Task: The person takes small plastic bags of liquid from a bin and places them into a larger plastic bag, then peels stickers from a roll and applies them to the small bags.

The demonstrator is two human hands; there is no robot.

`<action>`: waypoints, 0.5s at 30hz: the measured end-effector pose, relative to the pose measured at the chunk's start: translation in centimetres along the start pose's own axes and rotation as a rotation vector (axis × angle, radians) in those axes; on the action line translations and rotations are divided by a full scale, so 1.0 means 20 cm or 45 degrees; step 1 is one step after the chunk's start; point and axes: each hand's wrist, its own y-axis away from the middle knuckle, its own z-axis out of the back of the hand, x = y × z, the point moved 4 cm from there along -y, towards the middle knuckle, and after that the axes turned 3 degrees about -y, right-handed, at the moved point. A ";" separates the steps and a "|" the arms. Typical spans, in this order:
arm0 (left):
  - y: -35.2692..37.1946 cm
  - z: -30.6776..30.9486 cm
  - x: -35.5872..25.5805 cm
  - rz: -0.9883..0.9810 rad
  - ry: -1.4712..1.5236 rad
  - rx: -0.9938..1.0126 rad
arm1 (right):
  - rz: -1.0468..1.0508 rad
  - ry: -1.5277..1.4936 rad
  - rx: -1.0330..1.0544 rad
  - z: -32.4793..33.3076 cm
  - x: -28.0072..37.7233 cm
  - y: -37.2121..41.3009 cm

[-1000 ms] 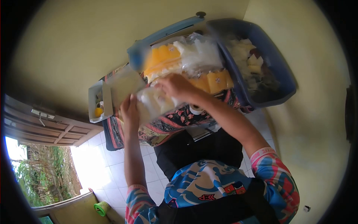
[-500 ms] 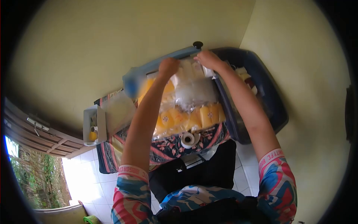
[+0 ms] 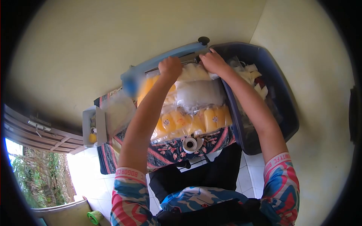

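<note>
Both of my hands reach to the far side of the table. My left hand is closed at the left top corner of a clear plastic bag with pale contents. At its right top corner, beside the bin's rim, my right hand is closed too; the fingertips of both are partly hidden. Just nearer lies a translucent whitish plastic pack. Clear bags of yellow pouches form a row along the near side, and more yellow pouches lie left of my left forearm.
A dark blue plastic bin holding crumpled plastic and scraps stands at the right. On the patterned cloth sits a roll of tape. A white box is at the left, and a blue-grey lid leans along the wall.
The pale bag now lies lower and flatter on the pile, with both my hands still at its far corners. My view has shifted slightly.
</note>
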 end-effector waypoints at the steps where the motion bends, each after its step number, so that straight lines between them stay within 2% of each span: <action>1: 0.01 0.01 0.00 -0.005 -0.019 -0.012 | 0.008 -0.032 0.039 0.02 0.00 0.01; 8: 0.07 0.07 -0.02 -0.082 -0.054 -0.147 | -0.049 -0.249 0.159 0.06 0.00 0.07; 11: 0.11 0.08 0.03 -0.006 0.068 -0.155 | -0.044 -0.300 0.118 0.06 0.00 0.10; 15: 0.25 0.09 0.17 -0.112 0.236 -0.343 | 0.018 -0.380 0.021 0.12 0.01 0.15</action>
